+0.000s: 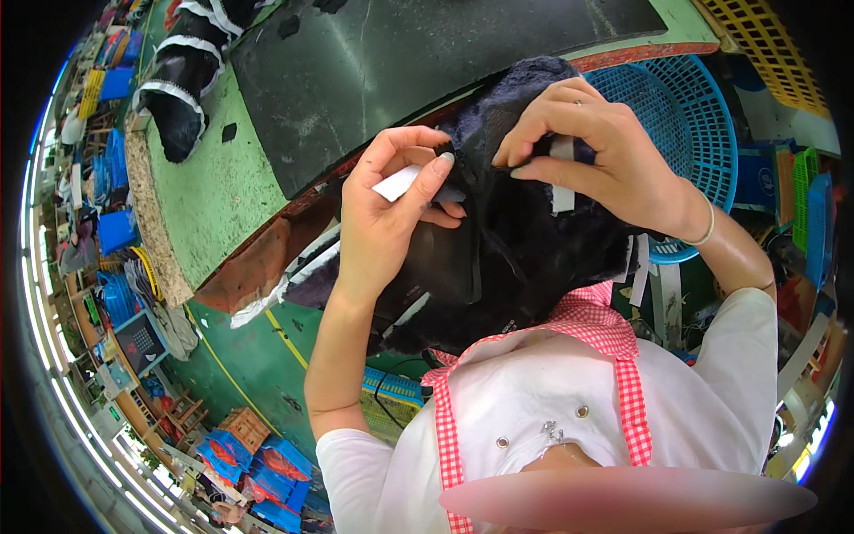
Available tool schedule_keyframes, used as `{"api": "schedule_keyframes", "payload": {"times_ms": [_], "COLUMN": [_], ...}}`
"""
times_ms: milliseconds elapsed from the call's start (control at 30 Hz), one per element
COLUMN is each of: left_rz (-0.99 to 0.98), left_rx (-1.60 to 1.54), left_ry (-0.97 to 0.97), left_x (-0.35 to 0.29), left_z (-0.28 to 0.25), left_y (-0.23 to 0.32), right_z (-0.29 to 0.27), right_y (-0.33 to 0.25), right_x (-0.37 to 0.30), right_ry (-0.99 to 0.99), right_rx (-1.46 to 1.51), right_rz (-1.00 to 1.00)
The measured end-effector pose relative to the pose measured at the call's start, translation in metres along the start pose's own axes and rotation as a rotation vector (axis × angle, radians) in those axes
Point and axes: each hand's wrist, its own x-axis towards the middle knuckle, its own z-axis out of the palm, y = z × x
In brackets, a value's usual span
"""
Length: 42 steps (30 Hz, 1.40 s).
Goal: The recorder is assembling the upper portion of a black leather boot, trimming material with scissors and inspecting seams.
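Dark furry material [551, 258] with smooth black panels lies across my lap and rises against the table edge. My left hand [378, 209] is closed, thumb and index finger pinching a black edge of this material. A white strip [398, 183] sticks out between that thumb and the palm. To its right, my right hand [614, 142] is closed in a pinch. A small dark bit shows at its fingertips, too small to name. Another white strip [563, 178] hangs under the right palm; whether the hand grips it I cannot tell.
A green table [222, 191] with a black mat [374, 71] lies ahead. Black pieces with white trim [182, 80] sit at its far left. A blue plastic basket [716, 116] stands on the right, below a yellow crate [765, 40]. White strips [639, 271] hang near my lap.
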Motion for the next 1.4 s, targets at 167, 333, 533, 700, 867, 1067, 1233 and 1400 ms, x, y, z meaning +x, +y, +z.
{"api": "schedule_keyframes", "payload": {"times_ms": [167, 333, 533, 700, 867, 1067, 1233, 1400], "left_rz": [-0.070, -0.077, -0.069, -0.107, -0.152, -0.192, -0.206, -0.209], "left_rx": [-0.031, -0.036, -0.030, -0.026, -0.039, -0.060, -0.044, -0.017], "left_ry": [-0.065, -0.057, -0.078, -0.120, -0.199, -0.244, -0.261, -0.253], "left_x": [-0.001, -0.001, -0.002, 0.000, 0.003, 0.007, 0.007, 0.007], "left_z": [-0.012, -0.023, -0.024, -0.024, -0.027, -0.029, -0.029, -0.031], "left_y": [0.000, 0.004, 0.007, 0.009, 0.009, 0.011, 0.011, 0.011], "right_z": [0.015, 0.023, 0.025, 0.026, 0.025, 0.023, 0.023, 0.025], "right_y": [-0.002, 0.003, 0.000, -0.004, -0.003, -0.002, -0.002, -0.004], "right_x": [0.015, 0.022, 0.025, 0.029, 0.030, 0.030, 0.032, 0.028], "right_ry": [-0.001, -0.075, -0.141, -0.209, -0.258, -0.289, -0.308, -0.172], "right_rx": [0.036, 0.088, 0.286, 0.310, 0.295, 0.338, 0.335, 0.287], "right_rz": [0.061, 0.069, 0.248, 0.164, 0.139, 0.180, 0.171, 0.188]}}
